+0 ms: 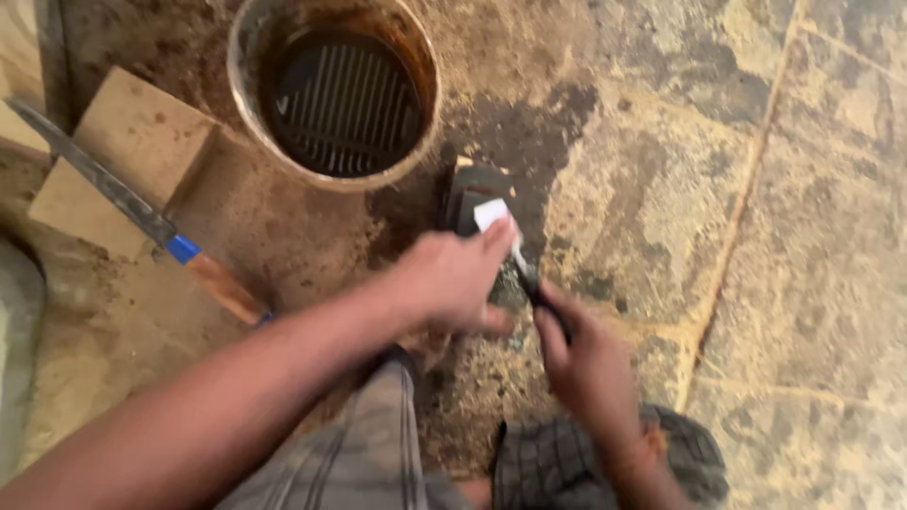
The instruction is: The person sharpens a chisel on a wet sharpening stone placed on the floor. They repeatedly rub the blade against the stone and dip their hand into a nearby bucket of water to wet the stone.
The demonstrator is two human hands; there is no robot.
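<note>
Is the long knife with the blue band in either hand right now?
No, the long knife lies on the floor at left, apart from both hands; the right hand grips a small dark-handled blade, and the left hand presses on it.

Small dark-handled blade (522,269) flat on dark stone (470,194)

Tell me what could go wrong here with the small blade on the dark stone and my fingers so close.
The left hand presses its fingertips right on the small blade over the dark stone; a slip could cut them. The right hand grips the dark handle near the edge, so it could slide forward. The stone sits on wet floor and may shift. The long knife lies loose nearby.
</note>
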